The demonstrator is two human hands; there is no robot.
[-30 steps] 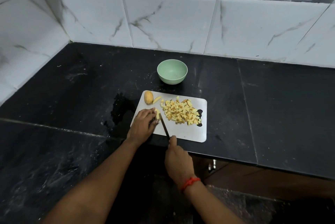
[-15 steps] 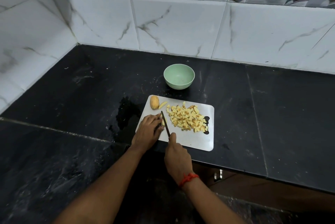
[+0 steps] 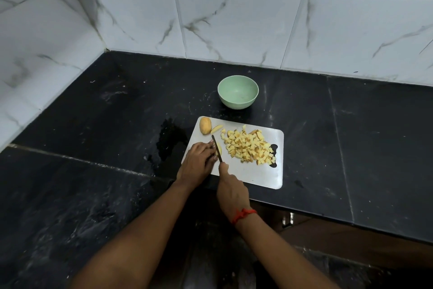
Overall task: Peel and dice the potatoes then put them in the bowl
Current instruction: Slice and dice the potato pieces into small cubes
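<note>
Wristband [image 3: 242,215] (red) nearest, on the right hand [image 3: 230,191], its grip wrapped round the knife [image 3: 217,149] handle, blade pointing away up the board [image 3: 257,178]. Left hand [image 3: 198,162] sits just left of the blade, curled fingers holding a strip [image 3: 219,148] beside it. Strip's long axis runs alongside the blade, so I'd say crosswise cuts come next. Right of the knife, the dice [image 3: 248,145] in a heap. Farther, a potato [image 3: 205,125] and a slice [image 3: 216,128]. Beyond, on the counter [image 3: 351,124], the bowl [image 3: 237,92], apparently empty.

Cutting board [image 3: 257,175] lies at the tabletop [image 3: 363,148] front edge. Left hand [image 3: 196,163] holds a potato slice [image 3: 219,148]; right hand [image 3: 230,191] grips the knife [image 3: 215,142], blade against the slice. Diced potato [image 3: 249,147] is heaped mid-board. Bowl [image 3: 237,101] stands behind.
</note>
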